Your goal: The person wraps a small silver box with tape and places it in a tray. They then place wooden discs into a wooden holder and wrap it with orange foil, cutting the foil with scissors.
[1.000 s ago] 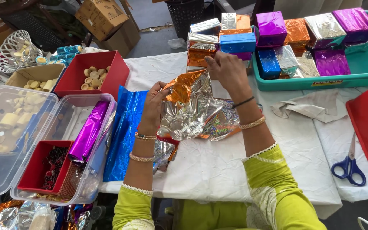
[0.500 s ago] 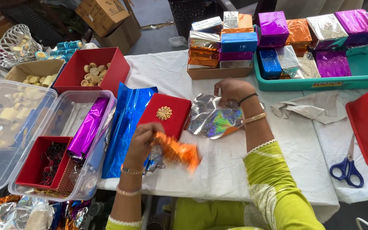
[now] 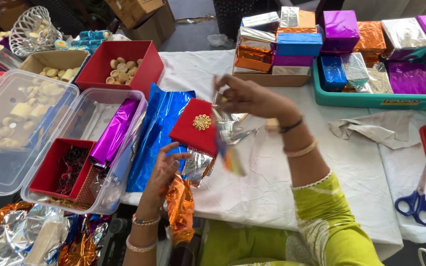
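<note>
We lift the red box (image 3: 195, 129) off the table now, right hand (image 3: 250, 97) pinching its silver foil (image 3: 232, 129), while the left hand (image 3: 166, 170), fingers loosely spread, has let the orange foil (image 3: 181, 209) drop.

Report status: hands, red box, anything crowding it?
Left hand open under the red box, fingers touching silver foil. Right hand raised, pinching foil above it. Blue foil sheet and orange foil crowd close.

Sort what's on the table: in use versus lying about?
In use: small red box with gold ornament, crinkled silver foil sheet, orange foil strip, left hand, right hand.
Lying about: blue-handled scissors, teal tray, purple foil roll.
</note>
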